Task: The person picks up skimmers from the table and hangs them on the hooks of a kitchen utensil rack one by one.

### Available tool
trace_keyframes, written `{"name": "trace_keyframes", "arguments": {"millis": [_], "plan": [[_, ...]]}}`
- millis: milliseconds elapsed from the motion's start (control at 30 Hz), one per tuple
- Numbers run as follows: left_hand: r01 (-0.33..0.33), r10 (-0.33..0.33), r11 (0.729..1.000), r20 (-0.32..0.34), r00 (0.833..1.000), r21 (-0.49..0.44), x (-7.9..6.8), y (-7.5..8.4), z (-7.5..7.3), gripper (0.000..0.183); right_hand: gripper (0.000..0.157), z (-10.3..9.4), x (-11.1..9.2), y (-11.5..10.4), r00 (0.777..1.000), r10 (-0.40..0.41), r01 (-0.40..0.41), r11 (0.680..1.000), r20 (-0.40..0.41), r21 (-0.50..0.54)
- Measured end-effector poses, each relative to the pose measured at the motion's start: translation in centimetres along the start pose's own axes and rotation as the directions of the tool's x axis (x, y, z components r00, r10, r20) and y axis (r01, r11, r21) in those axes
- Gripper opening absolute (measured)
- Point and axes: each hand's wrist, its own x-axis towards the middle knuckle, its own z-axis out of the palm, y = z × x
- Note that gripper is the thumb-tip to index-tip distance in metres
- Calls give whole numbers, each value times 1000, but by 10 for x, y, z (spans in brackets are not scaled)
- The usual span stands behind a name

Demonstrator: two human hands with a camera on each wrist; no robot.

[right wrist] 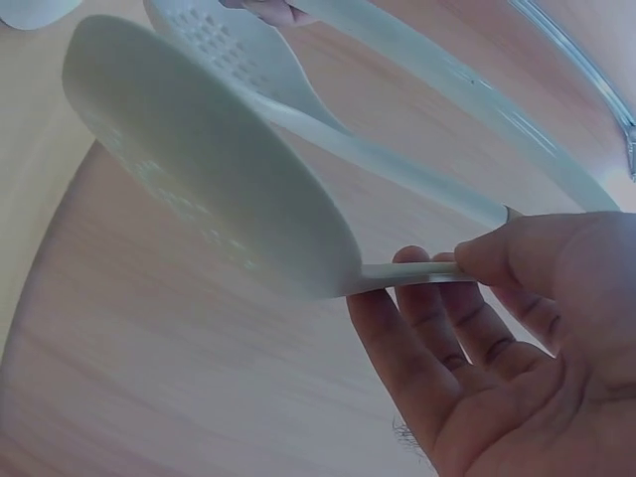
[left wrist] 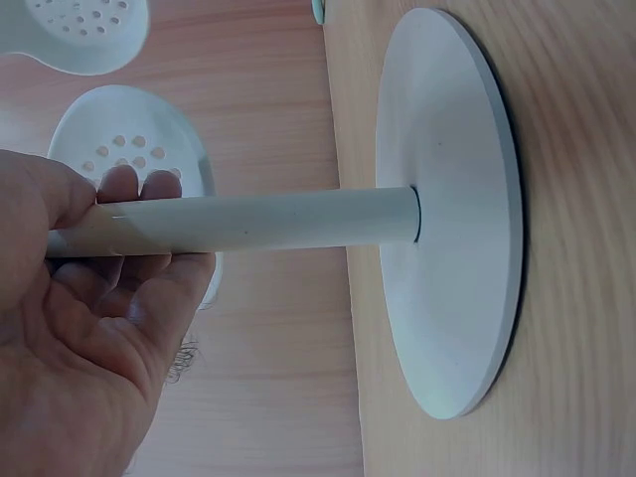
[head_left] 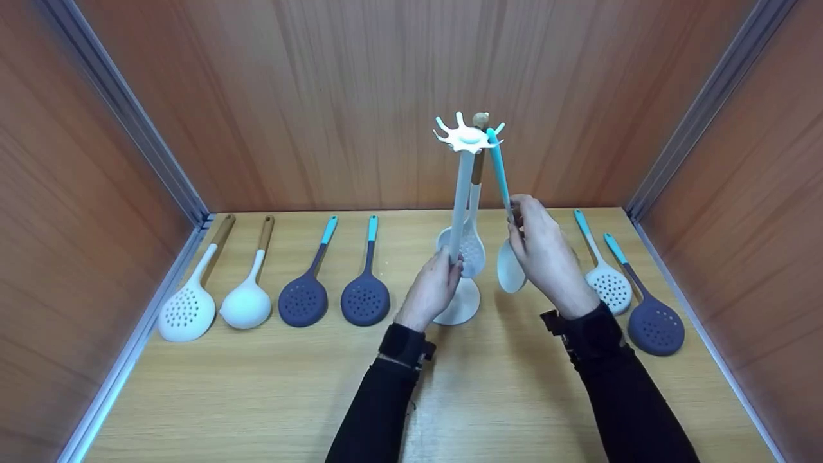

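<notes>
One steadies, one works up top

The left hand (head_left: 429, 289) grips the white stand (head_left: 460, 199) by its pole; the right hand (head_left: 546, 247) pinches a turquoise-handled utensil (head_left: 512, 269), its tip up beside the prongs. Hanging or unhooking — I can't tell which; either way, the next move seems to want a still pole. A wooden-handled skimmer (head_left: 474, 254) appears to hang behind — dark skimmers (head_left: 366, 299) lie on the counter (head_left: 257, 399).

Right of centre, a white utensil stand (head_left: 461, 193) and a white utensil with turquoise handle (head_left: 503, 180). Far left, a white skimmer (head_left: 186, 312) dotted with holes, brown-handled. Left of centre, two dark blue-grey perforated turners (head_left: 302, 301). Below, pale wood-grain tabletop (head_left: 257, 399).
</notes>
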Motion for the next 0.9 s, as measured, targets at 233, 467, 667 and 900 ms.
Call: {"name": "trace_keyframes", "arguments": {"millis": [233,467,667,900], "plan": [[-45,45,999,-10,999,0,-1,0,-2,19,32,6,3,1,1000,7,-6,1000,-12,28],[-32,32,999,-4,999,-9,0,0,-3,18,32,12,8,3,999,37,-37,998,10,43],[-2,2,1000,16,1000,-17,0,1,-3,18,32,14,10,1,997,67,-69,996,42,61],[2,-2,1000,22,1000,-20,0,0,-3,19,33,19,11,0,997,66,-70,994,46,82]]}}
